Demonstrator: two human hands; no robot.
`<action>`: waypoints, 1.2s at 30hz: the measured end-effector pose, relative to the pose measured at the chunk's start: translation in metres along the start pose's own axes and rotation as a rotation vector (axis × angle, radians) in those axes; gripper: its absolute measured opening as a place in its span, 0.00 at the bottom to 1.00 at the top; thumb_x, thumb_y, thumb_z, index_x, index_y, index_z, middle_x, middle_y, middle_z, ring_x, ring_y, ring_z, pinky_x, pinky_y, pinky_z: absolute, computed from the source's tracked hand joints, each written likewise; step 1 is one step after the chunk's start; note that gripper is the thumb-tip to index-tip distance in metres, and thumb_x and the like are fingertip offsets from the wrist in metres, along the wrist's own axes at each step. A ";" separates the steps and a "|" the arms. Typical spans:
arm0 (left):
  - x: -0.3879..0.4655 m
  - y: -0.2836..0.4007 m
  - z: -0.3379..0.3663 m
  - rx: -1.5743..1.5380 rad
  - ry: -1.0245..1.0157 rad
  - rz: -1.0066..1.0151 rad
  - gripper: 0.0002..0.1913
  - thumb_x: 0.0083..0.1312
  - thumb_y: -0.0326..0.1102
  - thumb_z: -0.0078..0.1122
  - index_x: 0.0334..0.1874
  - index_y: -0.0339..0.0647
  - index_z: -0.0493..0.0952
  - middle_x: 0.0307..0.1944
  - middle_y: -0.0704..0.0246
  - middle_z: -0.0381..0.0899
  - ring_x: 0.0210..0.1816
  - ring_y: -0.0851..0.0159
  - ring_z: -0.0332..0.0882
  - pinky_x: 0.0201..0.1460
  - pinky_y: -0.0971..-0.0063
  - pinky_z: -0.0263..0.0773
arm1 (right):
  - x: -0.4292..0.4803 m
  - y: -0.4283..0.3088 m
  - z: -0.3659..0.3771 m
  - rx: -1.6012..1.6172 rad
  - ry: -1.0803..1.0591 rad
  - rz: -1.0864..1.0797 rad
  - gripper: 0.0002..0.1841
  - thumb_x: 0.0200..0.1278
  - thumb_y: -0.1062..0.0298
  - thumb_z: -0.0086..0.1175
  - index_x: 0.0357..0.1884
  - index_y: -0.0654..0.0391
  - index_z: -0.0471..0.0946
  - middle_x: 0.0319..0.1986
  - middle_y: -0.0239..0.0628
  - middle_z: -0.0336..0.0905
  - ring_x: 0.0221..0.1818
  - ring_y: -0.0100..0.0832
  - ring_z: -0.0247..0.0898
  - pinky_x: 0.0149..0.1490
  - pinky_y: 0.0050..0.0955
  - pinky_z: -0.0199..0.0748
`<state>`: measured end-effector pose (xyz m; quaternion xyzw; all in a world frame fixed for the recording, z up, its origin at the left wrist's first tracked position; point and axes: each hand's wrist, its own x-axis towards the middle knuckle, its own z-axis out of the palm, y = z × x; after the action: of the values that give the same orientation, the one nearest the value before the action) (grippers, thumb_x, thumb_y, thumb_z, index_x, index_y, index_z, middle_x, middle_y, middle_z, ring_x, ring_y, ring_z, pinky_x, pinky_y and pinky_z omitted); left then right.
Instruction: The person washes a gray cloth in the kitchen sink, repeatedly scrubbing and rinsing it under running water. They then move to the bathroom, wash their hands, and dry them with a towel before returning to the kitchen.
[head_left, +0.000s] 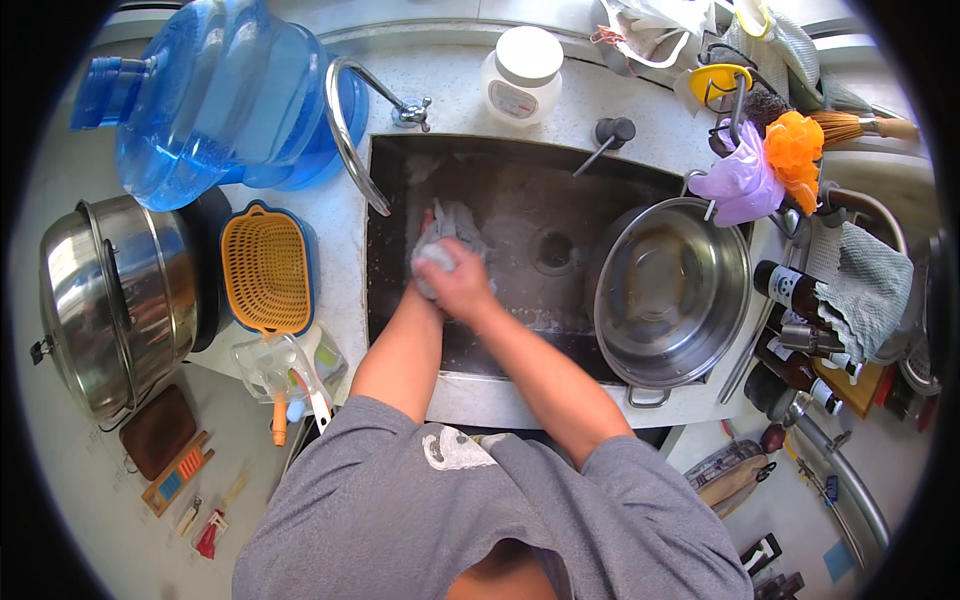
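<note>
In the left part of the dark sink, both hands are together at a wet grey cloth. My right hand is closed on a whitish, balled part of the cloth. My left hand is mostly hidden beneath the cloth; only a bit of it shows at the cloth's upper left edge, so its fingers cannot be made out. The curved chrome faucet reaches over the sink's left edge. Right of the hands is the round drain. A large steel pot rests over the sink's right side.
A blue water jug, an orange basket and a lidded steel pot stand left. Behind the sink are a white jar and a black soap dispenser. Right are a purple glove, brown bottles and a grey cloth.
</note>
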<state>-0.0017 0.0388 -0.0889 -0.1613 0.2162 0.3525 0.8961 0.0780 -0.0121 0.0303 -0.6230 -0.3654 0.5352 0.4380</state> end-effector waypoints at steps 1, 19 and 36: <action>0.007 0.001 -0.001 -0.136 -0.076 -0.026 0.32 0.75 0.67 0.44 0.61 0.44 0.77 0.53 0.65 0.83 0.54 0.60 0.79 0.63 0.59 0.72 | -0.002 -0.008 -0.001 -0.109 -0.099 -0.007 0.16 0.59 0.60 0.70 0.42 0.60 0.81 0.38 0.45 0.85 0.41 0.34 0.81 0.48 0.35 0.76; -0.011 0.001 0.058 0.347 0.526 0.045 0.32 0.70 0.62 0.56 0.59 0.36 0.78 0.49 0.58 0.84 0.54 0.54 0.81 0.67 0.59 0.71 | 0.007 0.034 -0.007 0.015 0.217 0.059 0.21 0.55 0.60 0.72 0.47 0.61 0.82 0.40 0.43 0.85 0.45 0.40 0.81 0.55 0.30 0.75; -0.023 -0.026 0.020 0.540 0.838 0.229 0.42 0.70 0.74 0.47 0.67 0.41 0.70 0.60 0.64 0.77 0.66 0.56 0.72 0.74 0.59 0.61 | 0.062 0.066 -0.038 -0.522 0.177 -0.097 0.34 0.65 0.50 0.64 0.67 0.62 0.73 0.62 0.57 0.74 0.66 0.50 0.69 0.71 0.44 0.64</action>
<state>0.0072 0.0167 -0.0566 -0.0266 0.6567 0.2848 0.6978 0.1247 0.0165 -0.0512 -0.7407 -0.4808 0.3449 0.3182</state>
